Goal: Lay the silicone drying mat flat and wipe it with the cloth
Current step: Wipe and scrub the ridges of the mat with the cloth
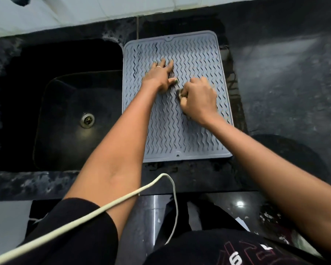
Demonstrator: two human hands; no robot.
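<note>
A grey silicone drying mat (197, 54) with wavy ridges lies flat on the dark counter, just right of the sink. My left hand (160, 75) rests palm down on the mat's upper middle, fingers spread, a ring on one finger. My right hand (199, 98) is on the mat's centre, fingers curled into a fist. A small bit of something pale shows at its fingertips, possibly the cloth (180, 92); most of it is hidden in the fist.
A deep black sink (65, 115) with a metal drain (87, 120) lies left of the mat. Dark stone counter (285, 83) stretches to the right. A white tiled wall (65, 10) runs behind. A white cable (103, 209) crosses my left forearm near the counter's front edge.
</note>
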